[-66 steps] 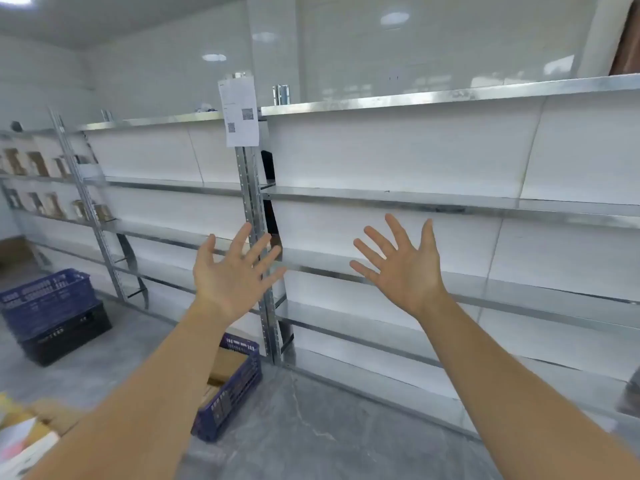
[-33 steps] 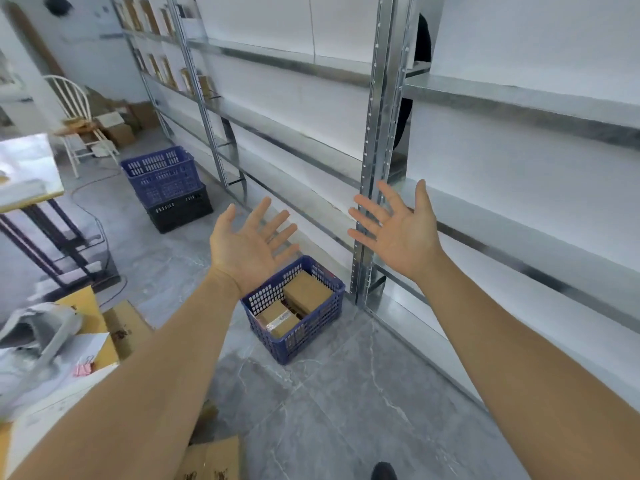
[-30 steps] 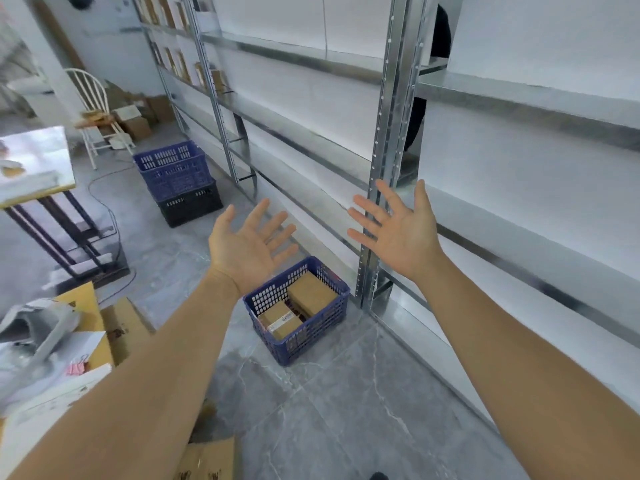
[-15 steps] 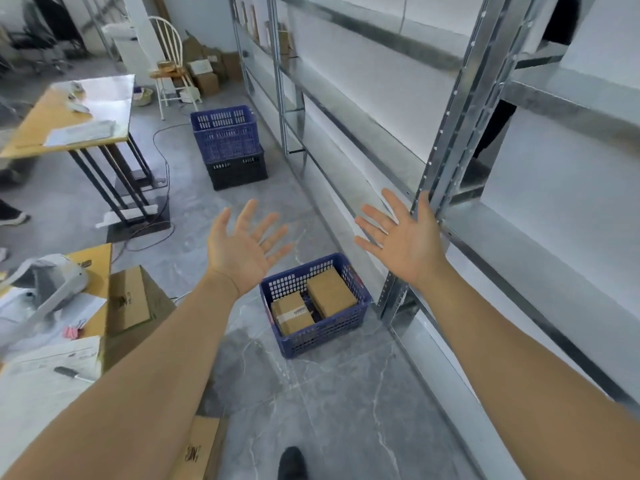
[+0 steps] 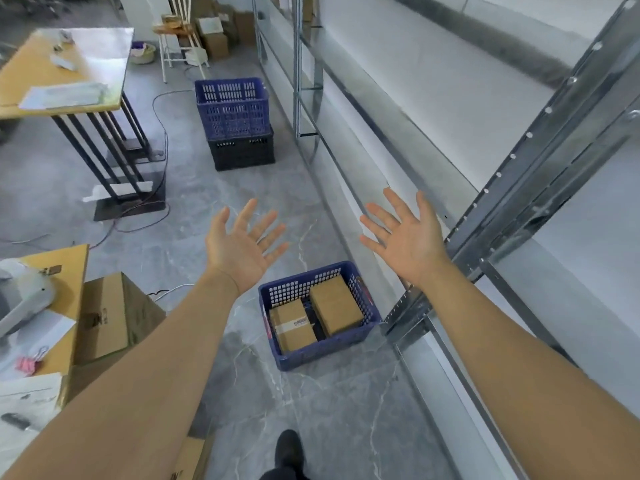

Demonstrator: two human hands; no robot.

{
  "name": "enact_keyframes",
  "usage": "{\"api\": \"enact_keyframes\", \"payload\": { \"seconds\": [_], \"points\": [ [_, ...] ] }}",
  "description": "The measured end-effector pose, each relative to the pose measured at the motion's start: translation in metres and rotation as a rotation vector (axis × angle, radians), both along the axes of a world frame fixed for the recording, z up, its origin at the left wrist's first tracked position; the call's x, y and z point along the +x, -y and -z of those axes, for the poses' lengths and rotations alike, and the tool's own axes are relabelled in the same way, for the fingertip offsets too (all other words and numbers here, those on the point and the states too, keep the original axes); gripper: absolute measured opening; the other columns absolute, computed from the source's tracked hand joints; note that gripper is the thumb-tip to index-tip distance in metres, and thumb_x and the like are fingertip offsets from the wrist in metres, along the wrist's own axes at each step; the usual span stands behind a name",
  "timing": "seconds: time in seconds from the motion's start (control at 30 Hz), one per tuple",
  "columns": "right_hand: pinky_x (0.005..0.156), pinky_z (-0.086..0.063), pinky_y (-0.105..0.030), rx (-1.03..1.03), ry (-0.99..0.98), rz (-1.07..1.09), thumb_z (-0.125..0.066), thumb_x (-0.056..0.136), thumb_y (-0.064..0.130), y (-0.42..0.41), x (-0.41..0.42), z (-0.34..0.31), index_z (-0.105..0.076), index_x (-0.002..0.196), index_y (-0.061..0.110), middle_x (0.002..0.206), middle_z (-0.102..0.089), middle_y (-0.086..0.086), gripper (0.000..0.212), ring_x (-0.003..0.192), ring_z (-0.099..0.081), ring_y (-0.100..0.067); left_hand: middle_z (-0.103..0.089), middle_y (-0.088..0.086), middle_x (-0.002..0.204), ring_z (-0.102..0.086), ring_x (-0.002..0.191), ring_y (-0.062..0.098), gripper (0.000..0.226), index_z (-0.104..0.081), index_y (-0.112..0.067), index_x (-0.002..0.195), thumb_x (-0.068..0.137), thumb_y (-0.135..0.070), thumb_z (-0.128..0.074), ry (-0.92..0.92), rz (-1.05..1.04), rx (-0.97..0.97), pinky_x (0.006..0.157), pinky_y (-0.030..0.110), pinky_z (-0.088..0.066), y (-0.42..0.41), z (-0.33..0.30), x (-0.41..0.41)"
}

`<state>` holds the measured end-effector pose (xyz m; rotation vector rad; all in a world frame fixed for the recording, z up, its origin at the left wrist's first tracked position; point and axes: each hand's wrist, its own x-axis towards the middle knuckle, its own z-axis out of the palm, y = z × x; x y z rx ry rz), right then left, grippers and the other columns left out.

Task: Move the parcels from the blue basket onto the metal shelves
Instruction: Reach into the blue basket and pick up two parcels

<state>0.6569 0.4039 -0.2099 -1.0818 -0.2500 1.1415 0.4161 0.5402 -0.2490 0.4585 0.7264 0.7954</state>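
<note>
A blue basket stands on the grey floor beside the shelf upright. Two brown cardboard parcels lie flat in it: one with a white label on the left, a plain one on the right. My left hand is held out palm up, fingers spread, above and left of the basket. My right hand is spread the same way above the basket's right side. Neither hand touches anything. The metal shelves run along the right wall.
Farther down the aisle a blue crate sits on a black crate. A wooden table with cables at its feet stands at left. A cardboard box and a cluttered desk are near left. My shoe shows below.
My view has tilted from the shelves down to the floor, bringing the basket with its parcels into full sight. Both hands have stayed spread and held nothing throughout.
</note>
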Motion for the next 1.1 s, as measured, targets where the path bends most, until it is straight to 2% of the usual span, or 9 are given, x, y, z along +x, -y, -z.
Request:
{"api": "enact_keyframes", "payload": {
  "seconds": [0.2,0.37,0.67,0.93,1.1],
  "points": [
    [0.111,-0.044,-0.051,-0.1,-0.011,-0.059,-0.035,0.104,0.066,-0.049,0.015,0.027,-0.044,0.159,0.025,0.16,-0.052,-0.009,0.07,0.145,-0.05,-0.031,-0.058,0.009,0.152,-0.059,0.132,0.036,0.057,-0.052,-0.035,0.151,0.101,-0.059,-0.04,-0.057,-0.045,-0.067,0.119,0.059,-0.038,-0.038,0.027,0.012],
    [0.123,-0.035,-0.056,-0.148,-0.035,-0.133,-0.034,0.105,0.065,-0.087,0.035,0.061,-0.04,0.162,0.025,0.164,-0.048,-0.009,0.07,0.149,-0.046,-0.031,-0.056,0.008,0.154,-0.059,0.131,0.036,0.058,-0.049,-0.035,0.153,0.102,-0.059,-0.04,-0.113,-0.076,-0.122,0.12,0.059,-0.037,-0.059,0.06,0.024],
    [0.127,-0.028,-0.057,-0.269,-0.043,-0.336,-0.028,0.108,0.061,-0.154,0.086,0.137,-0.038,0.163,0.024,0.167,-0.043,-0.007,0.067,0.154,-0.039,-0.029,-0.057,0.01,0.153,-0.054,0.139,0.035,0.059,-0.055,-0.029,0.149,0.101,-0.06,-0.04,-0.254,-0.22,-0.21,0.12,0.058,-0.037,-0.086,0.124,0.068],
    [0.128,-0.027,-0.055,-0.393,-0.046,-0.446,-0.027,0.109,0.059,-0.201,0.108,0.225,-0.036,0.163,0.024,0.169,-0.039,-0.005,0.064,0.155,-0.038,-0.026,-0.052,0.009,0.158,-0.049,0.145,0.032,0.061,-0.052,-0.024,0.151,0.105,-0.058,-0.033,-0.479,-0.244,-0.268,0.119,0.054,-0.037,-0.105,0.203,0.095],
    [0.127,-0.028,-0.055,-0.467,-0.049,-0.466,-0.027,0.11,0.055,-0.226,0.108,0.31,-0.037,0.163,0.025,0.169,-0.04,-0.005,0.062,0.155,-0.038,-0.025,-0.051,0.009,0.158,-0.049,0.144,0.029,0.06,-0.05,-0.022,0.153,0.107,-0.055,-0.029,-0.584,-0.194,-0.322,0.12,0.052,-0.036,-0.123,0.285,0.095]
  ]
}}
